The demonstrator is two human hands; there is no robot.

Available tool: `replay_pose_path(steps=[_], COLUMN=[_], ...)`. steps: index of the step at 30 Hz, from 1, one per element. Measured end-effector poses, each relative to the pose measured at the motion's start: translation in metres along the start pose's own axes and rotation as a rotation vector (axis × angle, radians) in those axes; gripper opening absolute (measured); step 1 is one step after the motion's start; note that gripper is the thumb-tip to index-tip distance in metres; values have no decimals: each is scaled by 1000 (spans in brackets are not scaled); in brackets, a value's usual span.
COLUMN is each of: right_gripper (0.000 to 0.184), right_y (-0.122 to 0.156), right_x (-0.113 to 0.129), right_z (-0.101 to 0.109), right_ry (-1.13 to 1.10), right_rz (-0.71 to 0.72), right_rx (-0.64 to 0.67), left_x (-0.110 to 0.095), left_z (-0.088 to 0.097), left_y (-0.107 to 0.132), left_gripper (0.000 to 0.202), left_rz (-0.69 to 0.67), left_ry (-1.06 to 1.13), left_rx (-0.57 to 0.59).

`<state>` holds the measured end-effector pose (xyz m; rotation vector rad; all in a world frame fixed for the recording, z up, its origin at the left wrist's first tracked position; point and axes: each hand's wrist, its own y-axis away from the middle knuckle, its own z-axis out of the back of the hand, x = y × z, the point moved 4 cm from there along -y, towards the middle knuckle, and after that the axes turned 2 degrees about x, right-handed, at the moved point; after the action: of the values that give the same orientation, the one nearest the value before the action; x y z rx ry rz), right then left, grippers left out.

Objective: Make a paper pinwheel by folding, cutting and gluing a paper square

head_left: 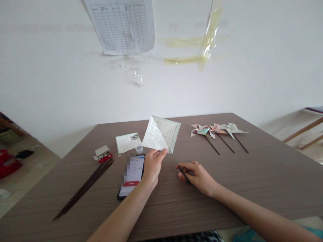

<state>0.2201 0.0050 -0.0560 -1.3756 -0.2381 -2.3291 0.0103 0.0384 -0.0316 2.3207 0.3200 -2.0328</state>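
A square of printed paper [161, 132], creased along a diagonal, is held up over the table by my left hand [153, 164], which pinches its lower corner. My right hand [198, 176] grips a pair of scissors [183, 172] by the dark handles. The blades point up and left, and their tips meet the paper's lower edge close to my left fingers. Under my left wrist lies a phone [131, 176] with a lit screen, partly pixelated. Behind it is a small stack of printed paper [127, 143] with a little clear cup [139, 149] at its corner.
Three paper pinwheels [215, 130] on dark sticks lie at the table's back right. To the left, a bundle of dark sticks [84, 188] lies beside a small open red-and-white box [103, 154]. A white wall with a taped sheet [123, 27] rises behind the table [252, 178].
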Motion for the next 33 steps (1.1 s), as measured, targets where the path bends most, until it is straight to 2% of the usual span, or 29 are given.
replay_pose_path(steps=[4, 14, 27, 33], right_gripper=[52, 58, 60, 64], right_y=[0, -2, -3, -4], right_x=[2, -3, 0, 0], right_z=[-1, -4, -4, -4], right_ry=[-55, -152, -133, -166], right_rz=[-13, -34, -48, -62], right_rx=[15, 28, 28, 29], left_x=[0, -1, -5, -8], left_z=[1, 1, 1, 1], left_y=[1, 1, 4, 4], left_gripper=[32, 31, 38, 30], left_rz=[3, 17, 37, 40], left_ry=[-5, -22, -42, -53], left_rx=[-5, -18, 9, 19])
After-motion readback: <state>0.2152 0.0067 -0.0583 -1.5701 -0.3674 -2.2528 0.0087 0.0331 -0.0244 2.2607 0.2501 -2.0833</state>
